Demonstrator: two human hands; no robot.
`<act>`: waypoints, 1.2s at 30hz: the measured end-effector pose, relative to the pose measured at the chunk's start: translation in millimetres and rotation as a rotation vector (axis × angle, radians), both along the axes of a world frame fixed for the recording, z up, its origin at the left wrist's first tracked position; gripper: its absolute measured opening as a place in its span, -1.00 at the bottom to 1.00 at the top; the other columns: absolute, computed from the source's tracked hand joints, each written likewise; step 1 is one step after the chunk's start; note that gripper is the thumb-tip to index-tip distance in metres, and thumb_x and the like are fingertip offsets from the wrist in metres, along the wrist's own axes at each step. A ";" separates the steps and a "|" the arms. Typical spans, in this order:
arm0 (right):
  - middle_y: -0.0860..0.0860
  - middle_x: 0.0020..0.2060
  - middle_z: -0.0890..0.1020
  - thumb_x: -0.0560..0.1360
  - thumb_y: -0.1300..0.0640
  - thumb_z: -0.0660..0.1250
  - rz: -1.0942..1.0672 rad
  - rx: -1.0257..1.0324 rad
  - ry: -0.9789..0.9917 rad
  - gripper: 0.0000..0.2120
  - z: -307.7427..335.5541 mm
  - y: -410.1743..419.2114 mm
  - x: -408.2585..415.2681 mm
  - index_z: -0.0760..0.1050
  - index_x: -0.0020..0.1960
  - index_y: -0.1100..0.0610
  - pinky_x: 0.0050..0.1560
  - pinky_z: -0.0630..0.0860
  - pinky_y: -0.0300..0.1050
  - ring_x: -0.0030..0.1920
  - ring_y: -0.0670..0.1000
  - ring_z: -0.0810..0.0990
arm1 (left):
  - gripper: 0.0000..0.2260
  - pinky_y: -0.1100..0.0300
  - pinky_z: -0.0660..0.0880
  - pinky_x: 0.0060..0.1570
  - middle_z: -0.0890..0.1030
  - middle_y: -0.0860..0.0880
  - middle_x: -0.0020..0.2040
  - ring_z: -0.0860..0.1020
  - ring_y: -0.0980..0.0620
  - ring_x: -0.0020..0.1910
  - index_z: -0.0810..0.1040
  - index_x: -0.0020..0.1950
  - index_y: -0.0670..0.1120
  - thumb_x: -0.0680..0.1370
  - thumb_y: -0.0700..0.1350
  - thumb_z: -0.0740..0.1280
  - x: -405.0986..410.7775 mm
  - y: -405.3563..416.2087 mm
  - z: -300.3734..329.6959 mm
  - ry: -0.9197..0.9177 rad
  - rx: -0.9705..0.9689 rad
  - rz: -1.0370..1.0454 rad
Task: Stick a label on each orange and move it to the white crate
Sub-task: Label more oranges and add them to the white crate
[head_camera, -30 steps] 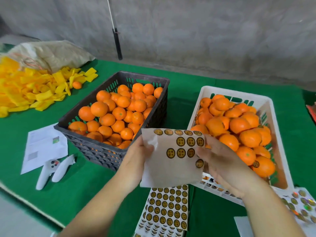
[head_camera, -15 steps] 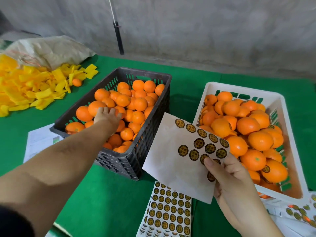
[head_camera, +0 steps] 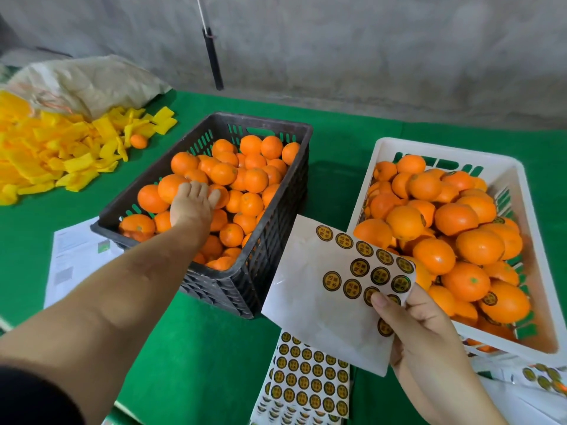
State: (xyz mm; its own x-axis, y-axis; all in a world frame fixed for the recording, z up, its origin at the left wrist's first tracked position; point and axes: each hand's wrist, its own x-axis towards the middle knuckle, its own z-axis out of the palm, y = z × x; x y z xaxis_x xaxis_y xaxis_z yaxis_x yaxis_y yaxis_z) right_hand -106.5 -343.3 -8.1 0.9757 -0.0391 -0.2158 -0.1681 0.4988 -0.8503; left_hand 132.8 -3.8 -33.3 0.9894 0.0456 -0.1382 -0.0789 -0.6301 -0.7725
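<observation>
My left hand (head_camera: 191,207) reaches into the black crate (head_camera: 270,240), which is full of unlabelled oranges (head_camera: 254,179). Its fingers curl over one orange (head_camera: 221,197) near the crate's middle; the palm hides most of that fruit. My right hand (head_camera: 426,342) holds a white label sheet (head_camera: 319,302) in the air between the two crates, thumb pinching its lower right part. Round black-and-gold labels (head_camera: 360,266) fill the sheet's upper right. The white crate (head_camera: 521,179) at right holds many oranges (head_camera: 478,245), some with labels showing.
More label sheets (head_camera: 306,381) lie on the green table (head_camera: 199,348) under the held sheet, others at the far right (head_camera: 543,378). A pile of yellow wrappers (head_camera: 46,154) with one loose orange (head_camera: 138,141), a sack (head_camera: 89,81) and a printed paper (head_camera: 70,256) lie at left.
One second ago both hands held the label sheet. My left hand let go and reached into the black crate, where it now rests over an orange; my right hand keeps the sheet.
</observation>
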 end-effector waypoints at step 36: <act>-0.19 -0.05 0.67 0.49 0.08 0.49 -0.092 -1.189 -0.688 -0.89 77.4 -7.5 -46.4 0.70 0.02 -0.03 -0.12 0.51 -0.31 -0.05 -0.21 0.62 | -0.17 0.11 0.62 -0.03 0.62 -0.10 0.27 0.69 -0.15 0.10 0.25 0.55 0.13 0.41 -0.08 0.64 -271.5 -119.3 93.2 0.446 -2.446 -0.221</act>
State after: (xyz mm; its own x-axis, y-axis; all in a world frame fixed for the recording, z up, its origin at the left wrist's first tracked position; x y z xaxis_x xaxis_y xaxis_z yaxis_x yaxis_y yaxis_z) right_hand -152.9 -350.8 69.3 0.8551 0.0721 0.5134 0.4502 -0.5942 -0.6665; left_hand -138.7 -123.2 60.0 0.8702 -0.4757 0.1280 -0.1116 0.0627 0.9918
